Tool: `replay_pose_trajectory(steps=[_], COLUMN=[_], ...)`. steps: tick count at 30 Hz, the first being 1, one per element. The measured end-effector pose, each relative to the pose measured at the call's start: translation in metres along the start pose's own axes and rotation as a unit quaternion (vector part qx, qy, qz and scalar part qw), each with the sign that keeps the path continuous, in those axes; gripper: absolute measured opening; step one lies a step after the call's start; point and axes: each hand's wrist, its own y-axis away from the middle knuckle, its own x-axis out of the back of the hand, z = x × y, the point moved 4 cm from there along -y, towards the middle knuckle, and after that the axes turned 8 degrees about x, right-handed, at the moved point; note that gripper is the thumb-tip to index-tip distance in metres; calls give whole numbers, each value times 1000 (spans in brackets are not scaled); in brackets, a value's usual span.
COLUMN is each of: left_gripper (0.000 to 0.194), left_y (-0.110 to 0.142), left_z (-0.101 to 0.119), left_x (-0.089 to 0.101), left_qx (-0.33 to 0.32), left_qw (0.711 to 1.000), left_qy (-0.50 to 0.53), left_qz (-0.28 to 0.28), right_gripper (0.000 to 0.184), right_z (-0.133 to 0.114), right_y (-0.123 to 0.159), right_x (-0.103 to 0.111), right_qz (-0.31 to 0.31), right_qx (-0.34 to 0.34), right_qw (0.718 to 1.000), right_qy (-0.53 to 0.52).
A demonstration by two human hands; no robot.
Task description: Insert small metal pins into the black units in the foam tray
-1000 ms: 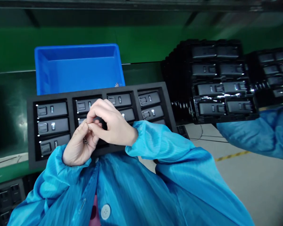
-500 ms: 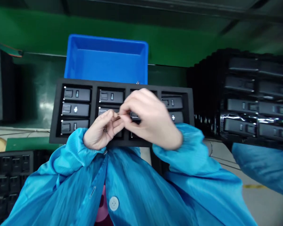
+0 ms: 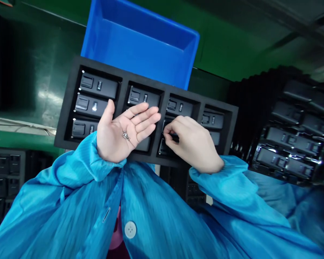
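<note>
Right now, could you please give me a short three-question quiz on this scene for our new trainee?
1. True or false: the left hand is open, palm up, with small metal pieces lying on it.
2. What do the fingertips of the right hand pinch? A) a black part over the black foam tray; B) a button; C) the bin's rim.
3. Fill in: behind the tray stands a ____ plastic bin.

Key: 1 true; 2 A; 3 blue.
</note>
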Motion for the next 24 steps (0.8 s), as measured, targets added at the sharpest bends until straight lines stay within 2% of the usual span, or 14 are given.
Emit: replay_pose_trajectory(steps=[7,10,14,17,20,24], left_gripper=[79,78,77,77,77,79], left_y=[0,-1,-1,-2,-2,6], left_z=[-1,-1,-1,-1,-1,1], left_x=[0,1,2,3,3,-5], left_qx=[6,9,11,13,12,4], left_qw=[1000,999,999,999,999,999], left_qy=[18,21,20,20,20,32], left_qz=[-23,-24,-30,-31,-29,-38], right_gripper=[12,13,16,22,26,21], right_z=[-13,-14,-3,10,20,28], right_y=[-8,-13,-19,-21,-20,-15], right_x=[-2,-3,-3,-3,-2,8], right_qz=[-57,-86,-135,-154,-145,-103], right_qx=[-17,-43,-101,-170,-216,-222], right_qw=[991,987,985,972,960,953], right_qy=[122,127,23,-52,-108,-181])
